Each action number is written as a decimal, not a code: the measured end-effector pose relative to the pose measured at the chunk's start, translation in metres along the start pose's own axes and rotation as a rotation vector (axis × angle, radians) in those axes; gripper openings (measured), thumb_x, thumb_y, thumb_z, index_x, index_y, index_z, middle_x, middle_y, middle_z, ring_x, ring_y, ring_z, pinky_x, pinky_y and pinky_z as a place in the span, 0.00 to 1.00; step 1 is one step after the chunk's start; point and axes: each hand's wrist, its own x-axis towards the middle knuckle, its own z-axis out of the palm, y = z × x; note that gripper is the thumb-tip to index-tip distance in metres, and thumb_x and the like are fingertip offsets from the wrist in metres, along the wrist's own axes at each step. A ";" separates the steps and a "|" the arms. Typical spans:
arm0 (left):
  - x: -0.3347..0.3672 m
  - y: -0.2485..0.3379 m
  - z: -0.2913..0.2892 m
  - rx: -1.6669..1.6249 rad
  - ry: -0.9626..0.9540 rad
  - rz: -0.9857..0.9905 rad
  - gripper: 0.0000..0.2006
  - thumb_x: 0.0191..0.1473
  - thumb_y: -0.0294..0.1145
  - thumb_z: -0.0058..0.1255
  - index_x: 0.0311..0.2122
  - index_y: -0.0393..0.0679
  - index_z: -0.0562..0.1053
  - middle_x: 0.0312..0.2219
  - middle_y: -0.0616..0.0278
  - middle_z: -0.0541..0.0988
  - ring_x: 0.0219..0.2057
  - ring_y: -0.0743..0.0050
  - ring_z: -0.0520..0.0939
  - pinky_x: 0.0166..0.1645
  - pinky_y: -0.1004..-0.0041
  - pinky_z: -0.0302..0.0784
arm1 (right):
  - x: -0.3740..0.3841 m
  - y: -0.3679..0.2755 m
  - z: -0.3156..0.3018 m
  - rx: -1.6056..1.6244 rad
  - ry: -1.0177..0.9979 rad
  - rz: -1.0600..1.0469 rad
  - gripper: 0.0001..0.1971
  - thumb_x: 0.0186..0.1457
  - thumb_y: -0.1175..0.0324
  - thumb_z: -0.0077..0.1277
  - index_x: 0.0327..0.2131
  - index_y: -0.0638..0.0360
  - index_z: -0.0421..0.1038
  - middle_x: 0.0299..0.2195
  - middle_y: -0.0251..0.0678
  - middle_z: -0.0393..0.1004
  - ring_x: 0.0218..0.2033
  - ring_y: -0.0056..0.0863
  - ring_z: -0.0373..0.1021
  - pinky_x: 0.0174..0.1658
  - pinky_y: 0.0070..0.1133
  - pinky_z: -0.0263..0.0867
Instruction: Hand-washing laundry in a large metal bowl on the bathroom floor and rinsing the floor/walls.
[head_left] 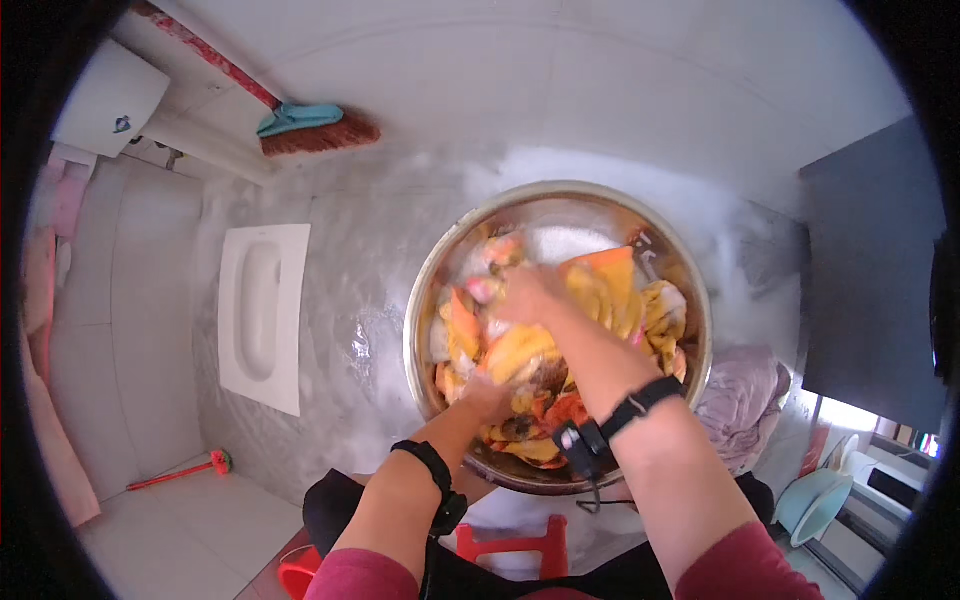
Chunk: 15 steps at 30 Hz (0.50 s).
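Observation:
A wide metal basin [428, 285] holds a wet heap of yellow and orange patterned cloth [605, 290] with white suds in it. Over the middle of the heap is my right hand [530, 295], blurred by motion, its fingers closed on a bunched part of the cloth with a pink patch beside them. Nearer to me, at the basin's left side, my left hand [487, 398] is closed on another fold of the same cloth. Some of its fingers are hidden by the fabric. Dark straps with small devices sit around both forearms.
A squat toilet [265, 310] is set in the wet floor at left. A broom [310, 130] leans at the far left, and a red brush [220, 462] lies nearer. Mauve cloth [745, 405] lies right of the basin. A red stool [515, 545] is below me.

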 end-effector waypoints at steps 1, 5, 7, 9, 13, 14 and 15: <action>-0.008 -0.005 0.016 0.008 0.010 -0.020 0.21 0.50 0.43 0.49 0.52 0.58 0.72 0.46 0.62 0.79 0.46 0.62 0.79 0.52 0.60 0.72 | -0.023 -0.010 0.007 -0.004 0.064 -0.036 0.32 0.40 0.51 0.58 0.49 0.57 0.73 0.46 0.48 0.75 0.49 0.43 0.71 0.54 0.33 0.65; -0.014 0.025 0.010 -0.276 0.220 -0.084 0.26 0.50 0.45 0.49 0.57 0.59 0.69 0.58 0.65 0.69 0.57 0.62 0.71 0.58 0.63 0.68 | -0.136 -0.005 0.022 0.090 0.210 0.050 0.21 0.40 0.56 0.59 0.38 0.57 0.77 0.39 0.48 0.78 0.44 0.42 0.73 0.50 0.35 0.67; -0.022 0.003 0.058 -0.700 0.350 -0.126 0.28 0.49 0.46 0.53 0.58 0.60 0.68 0.58 0.66 0.70 0.57 0.59 0.70 0.58 0.61 0.68 | -0.177 -0.027 0.029 0.298 0.391 -0.050 0.16 0.39 0.59 0.60 0.32 0.58 0.75 0.31 0.46 0.78 0.40 0.44 0.73 0.48 0.37 0.65; -0.016 0.010 0.056 -0.667 0.358 -0.118 0.29 0.48 0.46 0.54 0.59 0.60 0.67 0.58 0.65 0.69 0.57 0.59 0.70 0.59 0.61 0.68 | -0.218 -0.020 0.042 0.282 0.509 -0.102 0.14 0.38 0.61 0.61 0.29 0.57 0.74 0.27 0.44 0.76 0.36 0.44 0.72 0.45 0.37 0.64; -0.018 -0.001 0.014 -0.602 0.144 -0.075 0.31 0.47 0.46 0.56 0.59 0.59 0.66 0.58 0.63 0.69 0.58 0.58 0.70 0.59 0.60 0.67 | -0.280 -0.011 0.073 0.170 0.602 -0.228 0.10 0.36 0.65 0.60 0.24 0.55 0.71 0.20 0.39 0.72 0.28 0.41 0.70 0.38 0.35 0.60; -0.026 -0.008 0.008 -0.618 0.058 -0.036 0.32 0.47 0.46 0.56 0.60 0.59 0.66 0.58 0.62 0.69 0.58 0.58 0.69 0.59 0.60 0.67 | -0.287 -0.006 0.098 0.153 0.657 -0.256 0.08 0.36 0.67 0.59 0.22 0.54 0.69 0.21 0.37 0.73 0.28 0.38 0.69 0.36 0.34 0.58; -0.037 -0.016 0.011 -0.640 -0.018 0.003 0.32 0.47 0.46 0.57 0.60 0.59 0.65 0.58 0.62 0.69 0.58 0.57 0.69 0.60 0.60 0.66 | -0.293 -0.002 0.114 0.162 0.663 -0.253 0.08 0.36 0.67 0.59 0.22 0.54 0.69 0.21 0.37 0.73 0.28 0.38 0.69 0.36 0.34 0.58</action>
